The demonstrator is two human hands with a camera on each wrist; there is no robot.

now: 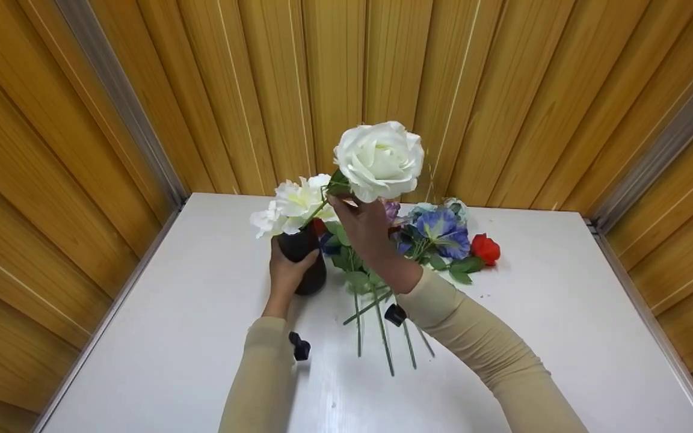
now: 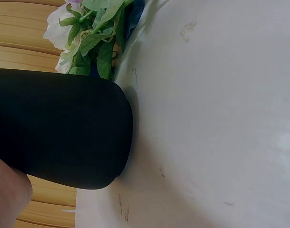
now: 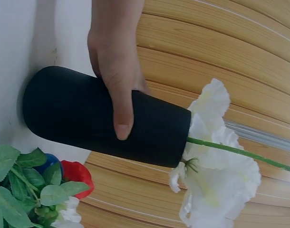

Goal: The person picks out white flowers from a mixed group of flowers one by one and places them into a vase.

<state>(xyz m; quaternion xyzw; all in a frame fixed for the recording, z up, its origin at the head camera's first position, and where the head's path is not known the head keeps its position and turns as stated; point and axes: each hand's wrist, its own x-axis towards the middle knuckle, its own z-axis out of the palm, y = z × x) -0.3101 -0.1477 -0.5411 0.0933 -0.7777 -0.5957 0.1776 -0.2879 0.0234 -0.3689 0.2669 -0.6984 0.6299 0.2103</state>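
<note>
My left hand (image 1: 286,275) grips a black vase (image 1: 313,280) standing on the table, its thumb (image 3: 121,114) wrapped over the side in the right wrist view. White ruffled flowers (image 1: 296,203) spill out of the vase's mouth. Above and to the right, my right hand (image 1: 372,233) pinches a white rose (image 1: 381,161) just below its bloom. The rose's green stem (image 3: 240,151) slants down to the vase's mouth, where its lower end is hidden. In the left wrist view, the vase's base (image 2: 102,133) meets the tabletop.
To the right of the vase lies a pile of flowers, with a blue bloom (image 1: 443,231), a red rose (image 1: 485,249) and green leaves. Several bare stems (image 1: 382,331) point toward the front of the white table (image 1: 202,313). Wood-patterned panels (image 1: 334,78) close in the back and sides.
</note>
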